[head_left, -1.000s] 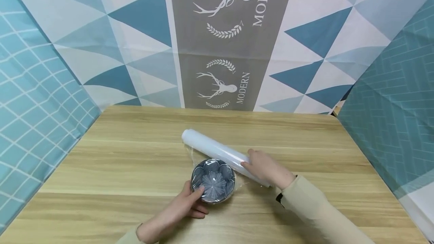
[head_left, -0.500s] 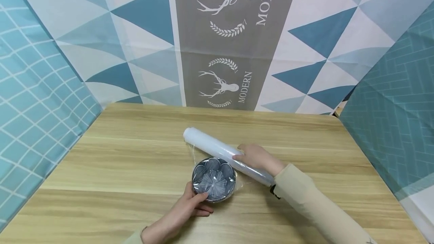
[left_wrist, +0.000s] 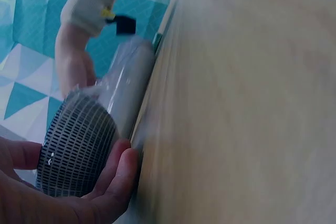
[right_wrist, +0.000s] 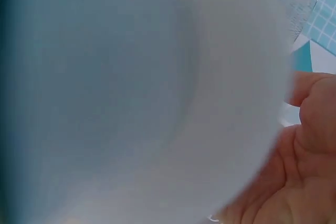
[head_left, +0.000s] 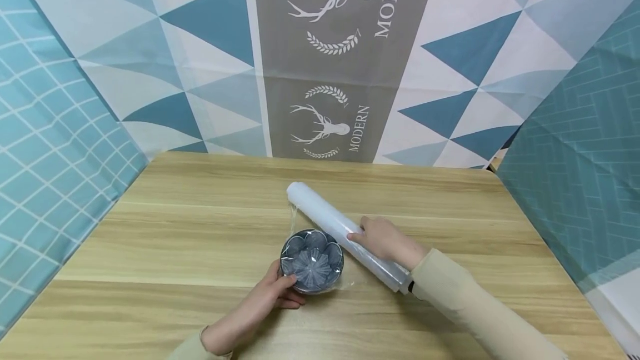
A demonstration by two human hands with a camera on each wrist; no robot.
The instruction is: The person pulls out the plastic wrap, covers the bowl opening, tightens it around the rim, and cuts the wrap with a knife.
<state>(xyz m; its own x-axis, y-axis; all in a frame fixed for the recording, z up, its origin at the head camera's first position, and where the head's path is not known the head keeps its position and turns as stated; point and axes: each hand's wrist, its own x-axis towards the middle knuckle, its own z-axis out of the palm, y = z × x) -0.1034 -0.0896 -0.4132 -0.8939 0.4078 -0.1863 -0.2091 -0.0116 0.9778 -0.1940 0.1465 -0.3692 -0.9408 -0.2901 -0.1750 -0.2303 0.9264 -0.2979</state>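
A dark patterned bowl (head_left: 311, 264), with clear cling film stretched over its top, stands tilted in my left hand (head_left: 265, 301). The thumb presses on its rim and the fingers go beneath; its woven-looking underside (left_wrist: 79, 145) shows in the left wrist view. Just right of it, a long white cling film roll (head_left: 325, 216) lies slanted across the table. My right hand (head_left: 387, 240) grips the roll from above, thumb on its near side. A strip of film (head_left: 294, 221) runs between roll and bowl. In the right wrist view the blurred end of the roll (right_wrist: 131, 93) hides most of the scene.
A wood-grain table (head_left: 175, 249) extends around both hands. Behind it hangs a cloth with deer prints and triangles (head_left: 320, 88); blue patterned cloths flank it on the left (head_left: 55, 143) and right (head_left: 575, 182).
The roll has shifted to the right and turned to a steeper slant, with my right hand on it throughout. Left hand and bowl have moved slightly up and left.
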